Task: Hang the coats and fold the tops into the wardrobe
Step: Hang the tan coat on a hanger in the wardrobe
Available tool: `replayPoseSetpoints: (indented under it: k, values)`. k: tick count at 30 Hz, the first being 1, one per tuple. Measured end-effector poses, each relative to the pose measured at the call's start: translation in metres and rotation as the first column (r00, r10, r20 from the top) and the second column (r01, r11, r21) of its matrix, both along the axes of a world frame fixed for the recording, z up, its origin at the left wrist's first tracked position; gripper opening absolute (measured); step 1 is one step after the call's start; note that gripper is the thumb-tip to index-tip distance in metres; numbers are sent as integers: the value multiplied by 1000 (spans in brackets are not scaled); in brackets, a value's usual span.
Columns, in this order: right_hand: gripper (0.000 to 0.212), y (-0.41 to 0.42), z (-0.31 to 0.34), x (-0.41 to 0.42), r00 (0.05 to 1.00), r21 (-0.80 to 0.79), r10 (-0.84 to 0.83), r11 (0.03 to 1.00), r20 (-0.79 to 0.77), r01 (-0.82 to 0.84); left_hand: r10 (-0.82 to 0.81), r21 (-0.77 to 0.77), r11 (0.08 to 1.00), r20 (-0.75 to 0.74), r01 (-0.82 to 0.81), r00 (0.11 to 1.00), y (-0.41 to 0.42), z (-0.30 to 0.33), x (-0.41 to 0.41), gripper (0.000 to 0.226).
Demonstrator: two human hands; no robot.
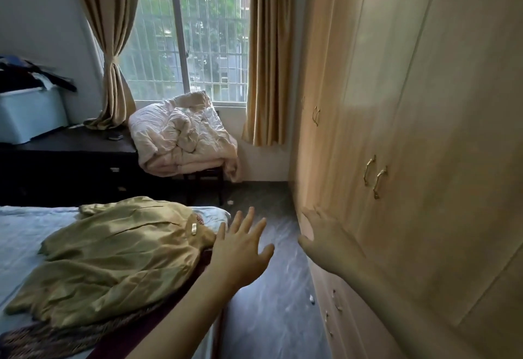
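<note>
Both hands reach forward, empty. The left hand (240, 248) hovers over the gap between bed and wardrobe, fingers (249, 220) spread apart, palm down. The coat (113, 256), olive-green and crumpled, lies on the bed (19, 234) just left of that hand; its collar end with a small white label is nearest the fingers, and whether the little finger brushes the cloth cannot be told. A dark fringed fabric (42, 336) shows under the coat's near edge. The right hand (325, 239) is held before the lower part of the wardrobe (410, 132), fingers spread, close to a door panel; contact cannot be told. The wardrobe doors are closed, pale wood with brass handles (375, 176), and small drawers sit below.

The bed has a light blue sheet. The floor (268, 288) between bed and wardrobe is dark grey with a few white scraps. Farther off, a chair (203, 177) carries a bundled pale quilt (181, 132). To its left a dark tabletop (70, 143) holds a light blue box (28, 115) heaped with dark clothes. Behind is a barred window (198, 41) with tan curtains (268, 61), the left one tied back.
</note>
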State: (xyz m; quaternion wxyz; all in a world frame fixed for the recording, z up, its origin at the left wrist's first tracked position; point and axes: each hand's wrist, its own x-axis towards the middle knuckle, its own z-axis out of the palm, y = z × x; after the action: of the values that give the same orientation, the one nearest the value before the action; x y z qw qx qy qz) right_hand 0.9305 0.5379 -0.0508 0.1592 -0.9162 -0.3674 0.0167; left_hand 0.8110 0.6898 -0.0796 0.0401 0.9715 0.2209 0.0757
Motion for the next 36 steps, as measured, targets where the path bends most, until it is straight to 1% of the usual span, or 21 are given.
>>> replayPoseSetpoints:
  k: [4, 8, 11, 16, 18, 20, 23, 28, 36]
  values:
    - [65, 38, -8, 54, 1000, 6, 16, 1000, -19, -15, -16, -16, 1000, -38, 15, 999, 36, -8, 50, 66]
    - [69, 78, -15, 121, 997, 7, 72, 997, -12, -72, -17, -16, 1000, -54, 17, 998, 76, -13, 112, 67]
    - [71, 105, -19, 175, 996, 11, 92, 996, -20, -92, -7, -4, 1000, -52, 7, 999, 104, -15, 168, 67]
    - [71, 149, -17, 273, 994, 17, 105, 994, -24, -105, 12, -29, 999, -55, -14, 998, 148, -12, 268, 68]
    - [71, 169, -14, 311, 993, 22, 117, 993, -24, -116, 23, -52, 998, -53, -26, 998, 165, -10, 305, 68]
    - [71, 190, -12, 344, 990, 34, 134, 991, -48, -133, 39, -107, 993, -49, -44, 998, 181, -8, 336, 67]
    - [71, 221, -13, 382, 983, 38, 164, 986, -85, -161, 23, -166, 986, -57, -33, 998, 205, -5, 372, 66]
    - [71, 281, -18, 449, 978, 31, 196, 980, -69, -195, 85, -161, 983, -35, -90, 996, 262, -8, 434, 67]
    - [72, 407, -25, 557, 982, 16, 182, 983, -48, -182, 103, -83, 991, -42, -106, 994, 387, -16, 539, 68]
